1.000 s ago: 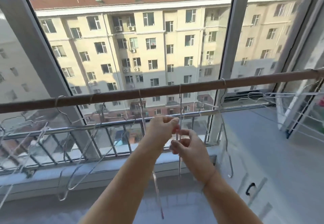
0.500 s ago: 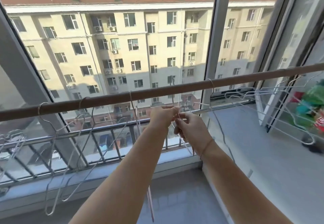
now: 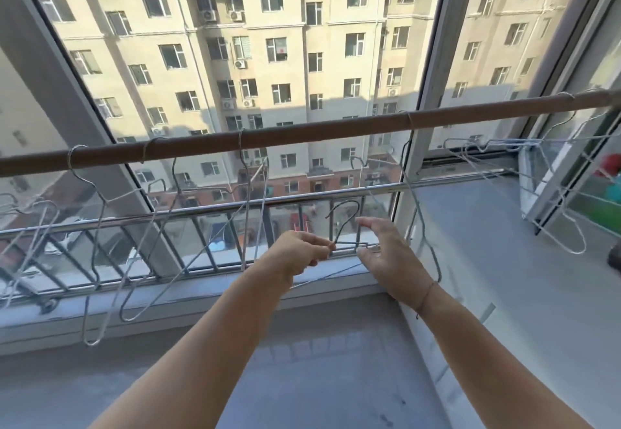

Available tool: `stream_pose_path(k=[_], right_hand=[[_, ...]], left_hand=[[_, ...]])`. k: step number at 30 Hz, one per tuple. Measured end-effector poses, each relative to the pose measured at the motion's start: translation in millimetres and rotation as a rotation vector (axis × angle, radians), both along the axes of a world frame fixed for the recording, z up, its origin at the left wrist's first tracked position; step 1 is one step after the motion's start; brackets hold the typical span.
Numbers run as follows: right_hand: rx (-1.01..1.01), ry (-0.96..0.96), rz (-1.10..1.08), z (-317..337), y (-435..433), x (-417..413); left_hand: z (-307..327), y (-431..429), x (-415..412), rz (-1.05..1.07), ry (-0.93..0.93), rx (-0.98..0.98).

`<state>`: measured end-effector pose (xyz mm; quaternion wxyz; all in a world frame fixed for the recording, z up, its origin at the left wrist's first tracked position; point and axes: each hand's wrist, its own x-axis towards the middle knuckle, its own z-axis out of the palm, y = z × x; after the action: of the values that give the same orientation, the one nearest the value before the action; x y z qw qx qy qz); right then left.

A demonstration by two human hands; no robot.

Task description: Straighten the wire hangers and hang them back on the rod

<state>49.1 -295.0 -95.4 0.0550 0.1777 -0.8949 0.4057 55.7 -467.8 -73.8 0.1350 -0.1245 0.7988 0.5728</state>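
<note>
A brown rod (image 3: 302,132) runs across the window from left to right. Several bent wire hangers hang from it, one at the left (image 3: 97,227), one near the middle (image 3: 247,193) and one right of centre (image 3: 421,213). My left hand (image 3: 299,253) is shut on the neck of a wire hanger (image 3: 342,223) held well below the rod, its hook pointing up. My right hand (image 3: 386,257) is open just to the right of that hanger, fingers spread, close to its wire arm; whether it touches the wire I cannot tell.
A metal railing (image 3: 201,213) runs outside the glass below the rod. A grey sill (image 3: 168,301) lies under it and a ledge (image 3: 487,227) extends to the right. More hangers (image 3: 504,149) cluster at the right by an open window frame (image 3: 551,193).
The hanger has come off the rod and both hands have dropped lower. My right hand has let go of the wire and spread open. The view has shifted right and down.
</note>
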Motion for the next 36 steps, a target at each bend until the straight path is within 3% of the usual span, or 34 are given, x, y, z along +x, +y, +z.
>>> stream_pose_path(k=[4,7,10,13,17,22,29,36], right_hand=[[0.210,-0.111,0.053,-7.6,4.4,5.0],[0.230,-0.168,0.034,-8.0,12.5,13.9],[0.070,-0.222,0.008,0.1,19.8,26.7],[-0.107,-0.236,-0.069,9.9,26.1,42.3],[-0.321,-0.240,-0.143,22.4,31.9,66.2],[-0.313,-0.259,-0.189,29.6,37.1,89.2],[-0.121,-0.130,-0.253,50.5,46.6,99.1],[-0.160,-0.046,-0.224,77.9,44.9,88.0]], left_hand=[[-11.3,-2.4,5.9,-0.023,0.054,-0.087],[-13.8,-0.5,7.6,0.017,0.118,-0.078],[-10.2,9.9,13.5,0.044,0.234,-0.088],[-6.9,23.7,23.2,0.160,0.457,-0.293],[6.3,46.8,38.1,0.335,0.594,-0.210],[15.2,67.6,42.6,0.188,0.498,0.009],[16.7,87.0,39.8,0.105,0.436,0.023],[47.4,96.7,23.4,0.068,0.519,0.116]])
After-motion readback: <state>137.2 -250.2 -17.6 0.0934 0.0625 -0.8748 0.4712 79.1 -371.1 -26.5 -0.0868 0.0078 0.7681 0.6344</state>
